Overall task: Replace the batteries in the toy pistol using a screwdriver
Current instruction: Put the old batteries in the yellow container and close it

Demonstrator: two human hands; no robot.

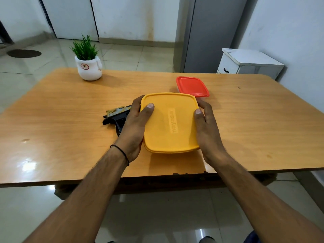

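My left grip (135,123) and right grip (207,130) clasp the sides of the yellow-lidded box (170,125) — toy pistol (114,116) at its 9 o'clock, red-lidded box (192,85) at 1 o'clock.

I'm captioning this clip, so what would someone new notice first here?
The yellow-lidded box at the centre of the table stands out, gripped at both sides by the left hand and right hand. Behind it sits a red-lidded box; left of it lies the toy pistol, partly hidden by the left hand.
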